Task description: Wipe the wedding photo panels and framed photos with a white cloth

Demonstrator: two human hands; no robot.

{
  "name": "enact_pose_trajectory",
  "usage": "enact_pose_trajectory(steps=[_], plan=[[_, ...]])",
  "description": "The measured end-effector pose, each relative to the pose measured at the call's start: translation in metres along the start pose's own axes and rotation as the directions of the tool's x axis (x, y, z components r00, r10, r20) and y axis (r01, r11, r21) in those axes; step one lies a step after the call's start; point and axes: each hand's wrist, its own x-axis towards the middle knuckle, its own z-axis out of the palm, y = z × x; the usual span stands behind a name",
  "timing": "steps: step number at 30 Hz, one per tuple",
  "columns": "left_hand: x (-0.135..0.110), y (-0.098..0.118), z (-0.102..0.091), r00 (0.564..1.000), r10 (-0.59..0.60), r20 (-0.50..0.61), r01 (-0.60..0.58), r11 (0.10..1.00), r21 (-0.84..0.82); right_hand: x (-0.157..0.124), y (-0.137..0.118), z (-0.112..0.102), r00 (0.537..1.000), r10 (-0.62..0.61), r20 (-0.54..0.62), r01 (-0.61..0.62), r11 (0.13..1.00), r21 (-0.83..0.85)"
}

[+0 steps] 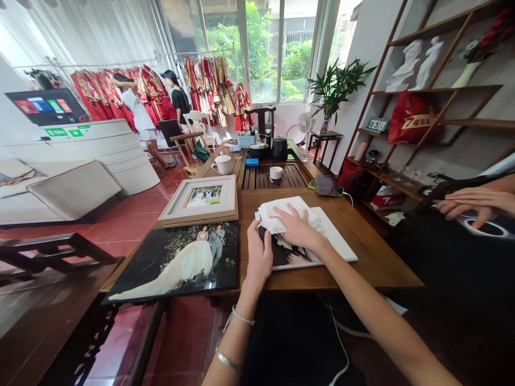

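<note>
Brown table (382,273) carries your photo panel (293,258), white cloth (301,202) on top; your open right hand (301,229) lies over the cloth, your curved left hand (259,252) at the panel's left edge, grip unclear. Hard rubbing could scuff the panel.

My right hand (300,228) covers part of the white cloth (295,202), which in turn hides much of the photo (287,260) underneath, so I can't tell its full scene. My left hand (259,254) blocks a bit of that photo's left side. My forearms (370,292) run off the bottom edge. A blur masks the phone (328,186). The right edge cuts off another person's arms (501,199). Small writing on the monitor (45,106) is unreadable to me.
</note>
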Motion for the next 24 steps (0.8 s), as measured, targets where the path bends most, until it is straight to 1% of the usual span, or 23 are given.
enact_pose_trajectory(steps=[4,8,10,13,16,19,21,24], plan=[[0.0,0.0,0.0,0.999,0.015,-0.036,-0.015,1.0,0.003,-0.028,-0.009,0.006,0.992,-0.123,-0.007,0.123,0.992,-0.022],[-0.001,-0.002,0.0,0.999,-0.001,-0.052,0.0,1.0,-0.025,-0.065,-0.017,0.01,0.978,-0.206,-0.005,0.206,0.978,-0.006],[-0.001,-0.002,0.0,0.999,-0.004,-0.053,0.002,1.0,-0.025,-0.083,-0.016,0.01,0.968,-0.249,-0.007,0.249,0.968,0.014],[0.0,-0.001,0.0,1.0,0.002,-0.024,-0.003,1.0,-0.028,-0.11,-0.007,0.011,0.956,-0.292,-0.017,0.292,0.954,0.062],[0.002,0.0,0.0,1.0,0.013,0.028,-0.014,1.0,0.015,-0.13,0.008,0.01,0.958,-0.286,-0.02,0.286,0.95,0.124],[0.003,0.001,0.0,0.997,0.029,0.065,-0.036,0.994,0.102,-0.14,0.024,0.007,0.971,-0.241,-0.007,0.238,0.956,0.17],[0.003,0.0,-0.001,0.995,0.043,0.085,-0.054,0.99,0.132,-0.139,0.034,0.004,0.979,-0.205,-0.005,0.202,0.963,0.177],[0.004,-0.001,-0.001,0.993,0.062,0.101,-0.077,0.986,0.15,-0.125,0.05,0.003,0.989,-0.143,-0.031,0.146,0.979,0.143]])
